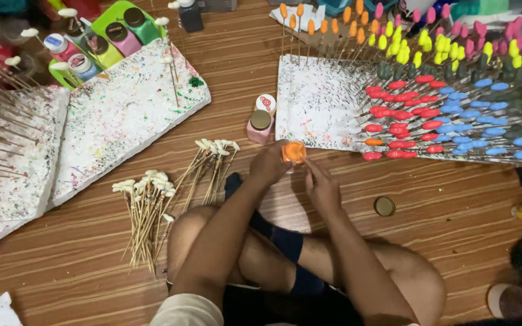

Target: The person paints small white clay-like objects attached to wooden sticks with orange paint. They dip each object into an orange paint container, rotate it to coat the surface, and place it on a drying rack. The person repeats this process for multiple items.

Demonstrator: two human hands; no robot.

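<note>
Head view: left hand [269, 163] clamped round small orange plastic paint bottle [294, 152]; right hand [321, 187] fingers pinched at its side. Probably light, rigid, slippery; body grip best.

A home craft corner on a wood-pattern floor [454, 241]. Paint bottles [101, 39] stand at eleven o'clock. Painted sticks [430, 115] fill a foam board [315, 102] at two o'clock.

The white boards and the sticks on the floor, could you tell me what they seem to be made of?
The boards look like matte white foam: thick, paint-speckled, with sticks standing stuck in them. The loose sticks look like thin bare wood or bamboo, pale tan, with white tips.
</note>
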